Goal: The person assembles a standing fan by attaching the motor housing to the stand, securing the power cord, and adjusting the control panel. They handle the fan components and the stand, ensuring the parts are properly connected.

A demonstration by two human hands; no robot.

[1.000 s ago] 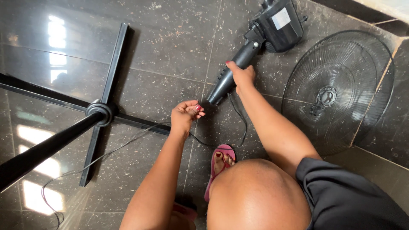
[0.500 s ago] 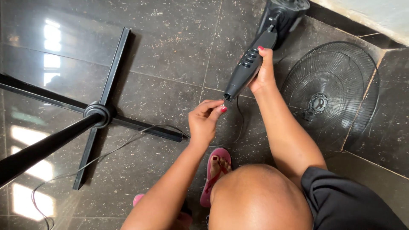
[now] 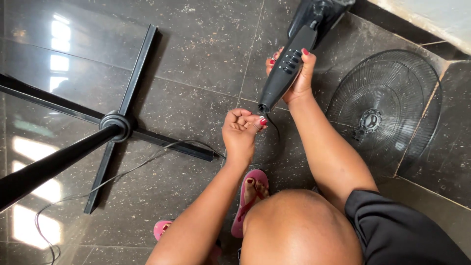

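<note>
My right hand (image 3: 296,78) grips the black neck of a fan head (image 3: 289,63), over its row of buttons, with the lower end lifted off the floor. The motor housing (image 3: 316,12) sits at the top edge. My left hand (image 3: 240,131) is closed just below the neck's lower end, pinching the thin black power cord (image 3: 147,164) where it leaves the neck. The cord trails left across the dark tiles.
A black cross-shaped fan stand base (image 3: 117,125) with its pole (image 3: 44,172) lies to the left. A round black fan grille (image 3: 385,110) lies flat at the right. My knee and pink sandals (image 3: 248,196) are at the bottom. A pale step edge runs along the top right.
My right hand slid up the neck and lifted it. My left hand rose to the neck's lower end and closed on the cord.
</note>
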